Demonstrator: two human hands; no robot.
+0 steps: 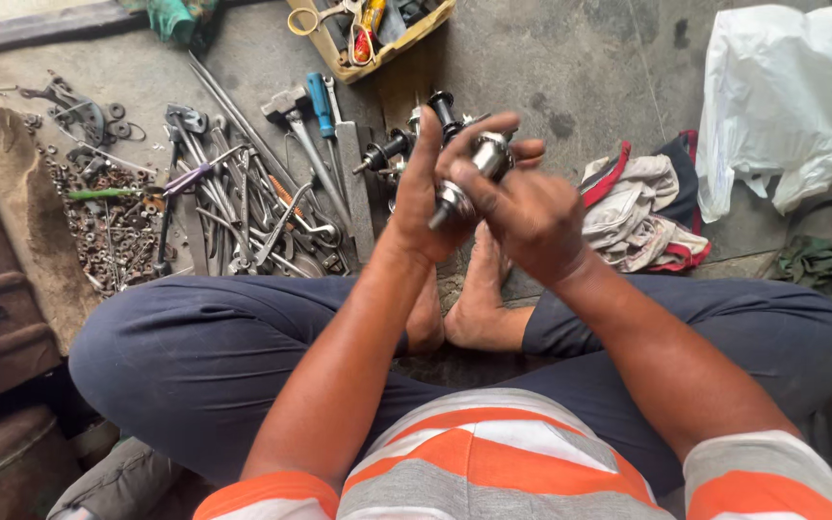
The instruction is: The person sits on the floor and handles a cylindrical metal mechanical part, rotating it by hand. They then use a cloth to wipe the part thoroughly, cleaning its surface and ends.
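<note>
I sit cross-legged on a concrete floor. Both hands are raised in front of me around a shiny metal wheel hub (481, 159) with an axle. My left hand (428, 193) cups it from the left, fingers wrapped over its top. My right hand (522, 212) grips it from the right, fingers on its near flange. More hubs with black axles (406, 144) lie on the floor just beyond my hands, partly hidden by them.
A pile of wrenches, pliers and rods (243, 202) and a heap of rusty nuts (113, 226) lie at left. A hammer (291, 111), a yellow tool tray (368, 34), crumpled rags (642, 207) and a white plastic bag (782, 96) surround me.
</note>
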